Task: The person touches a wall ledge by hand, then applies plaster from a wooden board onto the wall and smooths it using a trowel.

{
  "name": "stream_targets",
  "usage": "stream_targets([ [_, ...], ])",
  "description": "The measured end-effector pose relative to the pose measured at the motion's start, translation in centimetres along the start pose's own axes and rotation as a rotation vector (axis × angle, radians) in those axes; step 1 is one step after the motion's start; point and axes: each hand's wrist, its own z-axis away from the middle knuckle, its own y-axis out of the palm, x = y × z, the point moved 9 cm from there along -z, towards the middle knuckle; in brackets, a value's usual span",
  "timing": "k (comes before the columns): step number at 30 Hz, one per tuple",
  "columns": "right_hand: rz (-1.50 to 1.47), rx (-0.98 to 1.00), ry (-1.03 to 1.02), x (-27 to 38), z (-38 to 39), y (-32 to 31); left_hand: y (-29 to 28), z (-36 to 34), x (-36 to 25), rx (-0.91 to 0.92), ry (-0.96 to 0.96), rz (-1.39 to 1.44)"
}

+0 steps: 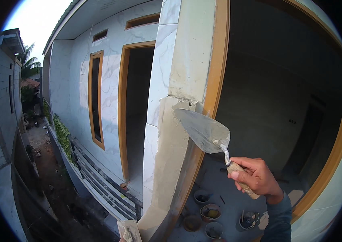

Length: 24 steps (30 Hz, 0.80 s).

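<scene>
My right hand (257,177) grips the wooden handle of a pointed trowel (205,132), its thumb lying along the handle. Grey smears cover the metal blade. Its tip reaches over a band of smooth grey-beige mortar (170,133) on the narrow wall face beside the wooden frame; whether it touches the mortar I cannot tell. Above that band, the face has a pale, drier surface (191,52). At the lower edge, a small pale board (129,230) carries a lump of mortar. My left hand does not show, so what supports the board is hidden.
An orange-brown wooden frame (218,48) borders a dark room opening on the right. Several buckets, one a dark bucket (248,220), stand on the floor inside. To the left are marble-patterned tiled walls (110,76), a balcony railing (102,173) and a drop to a narrow alley (44,157).
</scene>
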Motion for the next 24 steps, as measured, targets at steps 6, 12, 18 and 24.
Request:
stream_targets([
  [6, -0.003, -0.198, -0.004, 3.6, -0.8, -3.5, -0.5, 2.1, -0.3, 0.078, 0.031, 0.108],
  [12, 0.34, 0.27, -0.368, -2.4, 2.4, 7.9, 1.2, 3.4, -0.7, 0.359, 0.08, 0.442],
  [18, 0.505, 0.37, -0.717, -7.6, 7.7, 15.0, 5.5, 2.5, -1.7, 0.342, 0.048, 0.411],
  [24, 0.549, 0.327, -0.737, -10.1, 8.7, 15.1, 8.8, 3.3, -1.8, 0.358, 0.006, 0.396],
])
